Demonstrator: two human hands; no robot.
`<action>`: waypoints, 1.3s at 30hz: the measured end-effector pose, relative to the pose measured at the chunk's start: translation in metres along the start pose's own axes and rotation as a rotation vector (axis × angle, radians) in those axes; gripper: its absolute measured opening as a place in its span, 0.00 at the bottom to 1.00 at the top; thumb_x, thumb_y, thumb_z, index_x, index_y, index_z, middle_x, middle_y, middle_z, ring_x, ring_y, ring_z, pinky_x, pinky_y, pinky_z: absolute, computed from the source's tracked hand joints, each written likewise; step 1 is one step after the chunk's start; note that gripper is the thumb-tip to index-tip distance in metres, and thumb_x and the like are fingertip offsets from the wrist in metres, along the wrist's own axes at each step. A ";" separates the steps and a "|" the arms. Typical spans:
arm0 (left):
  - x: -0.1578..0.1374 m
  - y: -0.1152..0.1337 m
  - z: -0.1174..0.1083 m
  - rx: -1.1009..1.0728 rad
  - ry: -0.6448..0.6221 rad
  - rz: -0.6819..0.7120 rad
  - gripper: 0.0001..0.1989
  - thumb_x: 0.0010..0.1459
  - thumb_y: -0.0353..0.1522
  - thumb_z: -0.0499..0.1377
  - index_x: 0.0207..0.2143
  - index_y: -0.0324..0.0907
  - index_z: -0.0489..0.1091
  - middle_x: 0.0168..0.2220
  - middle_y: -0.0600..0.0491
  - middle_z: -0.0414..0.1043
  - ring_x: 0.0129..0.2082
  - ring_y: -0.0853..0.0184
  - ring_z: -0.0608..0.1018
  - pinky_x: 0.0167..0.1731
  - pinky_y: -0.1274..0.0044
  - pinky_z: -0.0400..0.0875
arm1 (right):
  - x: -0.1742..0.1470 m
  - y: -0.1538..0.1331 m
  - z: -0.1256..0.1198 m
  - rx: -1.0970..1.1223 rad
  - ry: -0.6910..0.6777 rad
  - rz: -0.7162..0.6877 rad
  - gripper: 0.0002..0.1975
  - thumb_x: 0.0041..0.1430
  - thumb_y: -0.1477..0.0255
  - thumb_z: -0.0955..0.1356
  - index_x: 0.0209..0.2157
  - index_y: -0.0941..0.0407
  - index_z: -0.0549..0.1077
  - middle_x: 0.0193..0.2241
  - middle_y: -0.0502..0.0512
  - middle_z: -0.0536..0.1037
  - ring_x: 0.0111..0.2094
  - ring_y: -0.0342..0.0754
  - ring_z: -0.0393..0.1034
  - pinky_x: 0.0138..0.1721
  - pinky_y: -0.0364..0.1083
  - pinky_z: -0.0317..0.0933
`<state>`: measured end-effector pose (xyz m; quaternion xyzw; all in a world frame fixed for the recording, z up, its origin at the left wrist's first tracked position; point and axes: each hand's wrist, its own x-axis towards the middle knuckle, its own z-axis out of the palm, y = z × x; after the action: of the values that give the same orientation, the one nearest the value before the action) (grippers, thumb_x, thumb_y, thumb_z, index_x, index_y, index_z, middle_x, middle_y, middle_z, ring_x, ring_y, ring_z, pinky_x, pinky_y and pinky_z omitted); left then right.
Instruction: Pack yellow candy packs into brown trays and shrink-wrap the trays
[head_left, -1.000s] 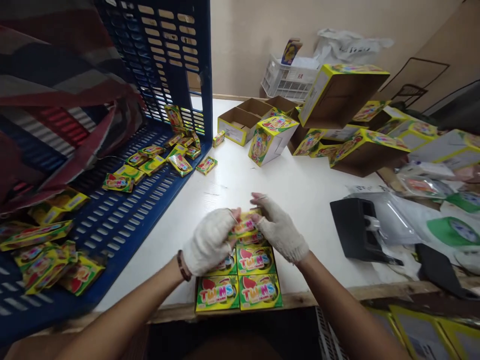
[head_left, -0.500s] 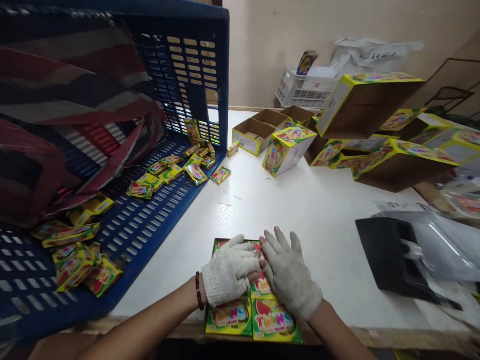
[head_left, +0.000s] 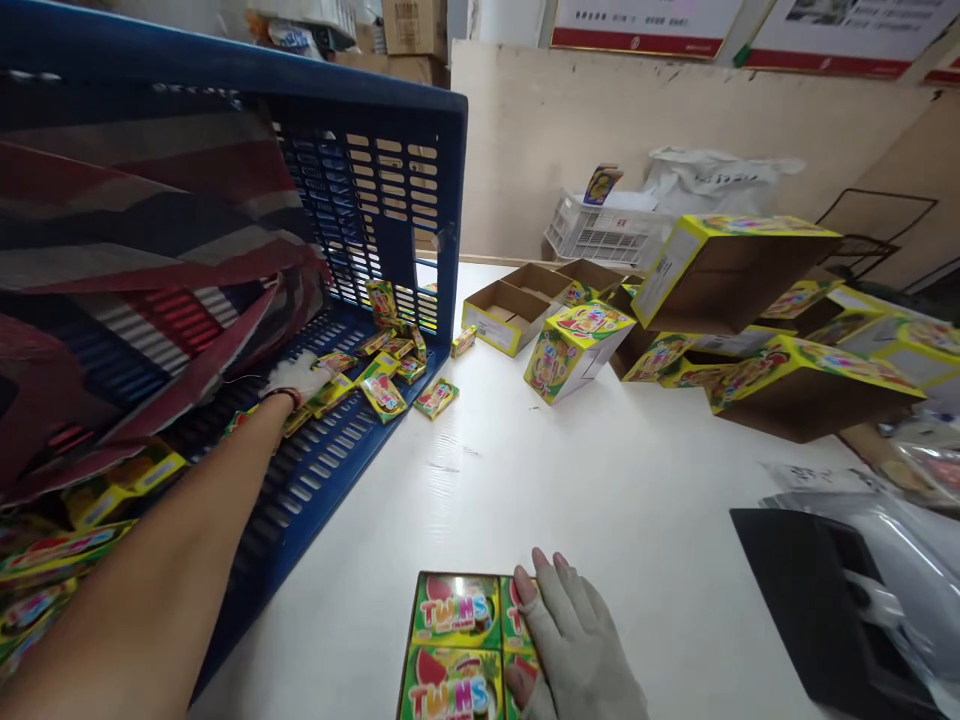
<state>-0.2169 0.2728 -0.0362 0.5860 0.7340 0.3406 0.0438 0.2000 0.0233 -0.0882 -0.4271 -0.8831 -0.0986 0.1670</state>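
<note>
My left hand (head_left: 298,377), in a white glove, reaches into the blue plastic crate (head_left: 457,200) that lies on its side. It is at small yellow-green candy boxes (head_left: 384,395) on the crate's slatted wall; its fingers are small and smeared, so a grip cannot be made out. My right hand (head_left: 574,630), gloved with bare fingertips, lies with fingers stretched over the right side of an open display carton (head_left: 421,610). Flat "TWINS" boxes (head_left: 457,612) with watermelon pictures fill the part of the carton that shows. The carton's near edge is cut off by the frame.
Empty yellow cartons (head_left: 817,385) are heaped at the back right, beside a standing carton (head_left: 577,350). One loose candy box (head_left: 437,398) lies by the crate's edge. A black tape dispenser-like object (head_left: 810,590) lies at right. Striped cloth (head_left: 150,200) lines the crate.
My left hand has left the display carton and moved left and forward into the crate. My right hand stays on the carton. The view has tilted up.
</note>
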 end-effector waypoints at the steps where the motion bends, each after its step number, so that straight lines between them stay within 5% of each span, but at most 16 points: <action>1: -0.002 -0.007 0.000 0.047 -0.028 -0.044 0.23 0.57 0.48 0.57 0.38 0.34 0.68 0.43 0.42 0.73 0.49 0.50 0.72 0.50 0.59 0.66 | -0.002 0.001 0.002 0.012 -0.006 0.002 0.38 0.54 0.62 0.67 0.64 0.62 0.59 0.58 0.70 0.69 0.57 0.68 0.64 0.49 0.59 0.64; 4: -0.019 -0.013 0.006 0.215 -0.128 -0.156 0.29 0.46 0.50 0.64 0.41 0.37 0.70 0.44 0.37 0.73 0.48 0.43 0.72 0.48 0.56 0.66 | -0.003 0.001 0.002 0.050 -0.010 0.029 0.39 0.55 0.62 0.67 0.65 0.62 0.56 0.59 0.71 0.67 0.59 0.68 0.62 0.50 0.60 0.64; 6: -0.040 -0.006 0.011 0.358 -0.194 -0.171 0.31 0.49 0.52 0.60 0.47 0.39 0.69 0.47 0.35 0.71 0.49 0.42 0.72 0.46 0.56 0.66 | -0.001 -0.002 -0.004 0.077 -0.009 0.048 0.37 0.56 0.64 0.67 0.65 0.62 0.58 0.59 0.70 0.67 0.59 0.68 0.61 0.51 0.61 0.64; 9: -0.087 0.014 0.016 0.521 -0.276 -0.122 0.31 0.56 0.52 0.52 0.53 0.41 0.66 0.48 0.37 0.70 0.48 0.45 0.73 0.45 0.59 0.66 | 0.004 -0.008 -0.014 0.108 -0.023 0.088 0.31 0.57 0.67 0.66 0.61 0.61 0.64 0.58 0.68 0.69 0.59 0.66 0.61 0.52 0.61 0.63; 12: -0.141 0.034 0.018 0.529 -0.279 -0.005 0.30 0.55 0.50 0.54 0.53 0.41 0.67 0.47 0.38 0.70 0.49 0.45 0.72 0.51 0.56 0.61 | 0.008 -0.014 -0.018 0.103 -0.027 0.129 0.26 0.59 0.67 0.65 0.57 0.61 0.69 0.57 0.67 0.70 0.58 0.65 0.62 0.53 0.61 0.63; 16: -0.203 0.053 0.016 0.320 -0.176 0.105 0.27 0.48 0.47 0.62 0.46 0.40 0.70 0.51 0.37 0.68 0.60 0.42 0.63 0.57 0.54 0.56 | 0.007 -0.013 -0.021 0.119 -0.066 0.161 0.25 0.61 0.66 0.64 0.57 0.63 0.69 0.57 0.69 0.69 0.59 0.65 0.61 0.55 0.62 0.60; 20: -0.247 0.080 -0.006 -0.172 -0.015 0.027 0.26 0.53 0.46 0.59 0.50 0.42 0.64 0.47 0.42 0.71 0.52 0.53 0.73 0.52 0.61 0.68 | 0.004 -0.021 -0.035 0.155 -0.013 0.253 0.21 0.62 0.68 0.62 0.54 0.61 0.71 0.57 0.68 0.70 0.63 0.69 0.54 0.58 0.70 0.51; 24: -0.293 0.118 -0.033 -0.329 0.075 0.127 0.29 0.54 0.45 0.62 0.55 0.44 0.61 0.50 0.43 0.70 0.52 0.55 0.74 0.54 0.61 0.68 | 0.023 -0.053 -0.058 0.600 0.119 0.381 0.27 0.63 0.68 0.63 0.63 0.57 0.60 0.56 0.65 0.71 0.60 0.60 0.61 0.58 0.61 0.57; 27: -0.319 0.136 -0.044 -0.387 0.026 0.287 0.30 0.53 0.44 0.63 0.55 0.44 0.60 0.53 0.43 0.69 0.54 0.55 0.73 0.54 0.62 0.69 | 0.048 -0.066 -0.071 1.141 0.061 0.514 0.33 0.65 0.66 0.59 0.68 0.58 0.45 0.51 0.63 0.74 0.49 0.51 0.72 0.47 0.49 0.69; 29: -0.325 0.134 -0.049 -0.435 -0.029 0.315 0.27 0.55 0.44 0.62 0.54 0.44 0.61 0.55 0.44 0.67 0.56 0.55 0.72 0.55 0.62 0.69 | 0.058 -0.061 -0.076 1.273 -0.030 0.601 0.28 0.66 0.66 0.58 0.65 0.57 0.51 0.45 0.59 0.78 0.42 0.48 0.74 0.41 0.46 0.70; 31: -0.320 0.122 -0.051 -0.446 -0.071 0.272 0.22 0.58 0.43 0.58 0.51 0.43 0.63 0.55 0.44 0.68 0.56 0.57 0.72 0.56 0.64 0.68 | 0.060 -0.049 -0.078 1.182 -0.114 0.598 0.23 0.65 0.66 0.59 0.60 0.56 0.62 0.43 0.57 0.78 0.42 0.48 0.73 0.44 0.47 0.69; 35: -0.289 0.085 -0.046 -0.325 -0.076 0.107 0.15 0.62 0.39 0.52 0.48 0.41 0.65 0.48 0.45 0.71 0.51 0.60 0.74 0.53 0.67 0.69 | 0.042 -0.042 -0.074 0.884 -0.286 0.258 0.21 0.58 0.77 0.59 0.51 0.55 0.73 0.45 0.56 0.76 0.47 0.49 0.70 0.50 0.50 0.64; 39: -0.250 0.064 -0.027 -0.081 -0.238 0.187 0.19 0.57 0.39 0.56 0.48 0.39 0.66 0.49 0.43 0.69 0.54 0.57 0.70 0.56 0.68 0.64 | 0.024 -0.068 -0.069 0.606 -0.381 0.018 0.18 0.55 0.81 0.61 0.44 0.55 0.74 0.38 0.56 0.76 0.41 0.50 0.68 0.45 0.51 0.63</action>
<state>-0.0994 0.0436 -0.0639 0.6858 0.6514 0.3006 0.1223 0.1474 -0.0231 -0.0177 -0.3768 -0.8837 0.2508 0.1193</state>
